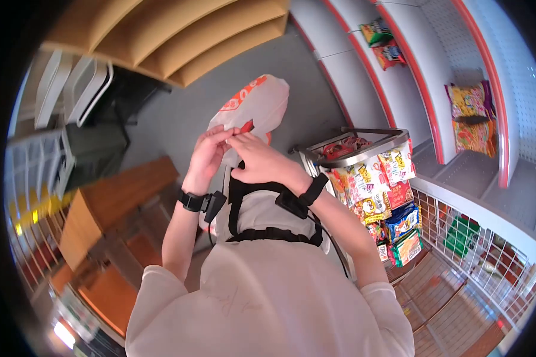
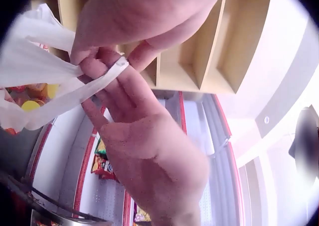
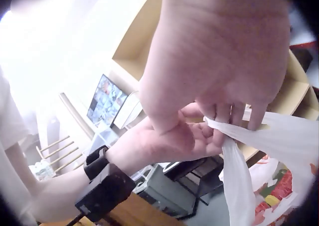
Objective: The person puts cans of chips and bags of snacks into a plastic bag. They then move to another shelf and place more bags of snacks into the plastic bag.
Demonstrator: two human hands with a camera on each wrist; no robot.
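A white plastic bag (image 1: pixel 268 98) with orange-red print hangs in front of the person, its handles gathered at the fingertips of both hands. The left hand (image 1: pixel 204 157) and right hand (image 1: pixel 265 162) meet at the top of the bag. In the left wrist view, a twisted handle strap (image 2: pixel 102 81) passes between the fingers of the two hands. From the right wrist view, the right hand (image 3: pixel 219 52) is above, with the left hand (image 3: pixel 162 144) below, fingers curled at the strap. Red and yellow packaging (image 3: pixel 279 191) shows inside the bag.
To the right stands a metal-framed rack (image 1: pixel 363 149) hung with several snack packets (image 1: pixel 369 178). White shelves with red edges (image 1: pixel 399 65) hold a few more packets. A wooden shelf unit (image 1: pixel 179 35) is ahead, a wooden counter (image 1: pixel 113 208) to the left.
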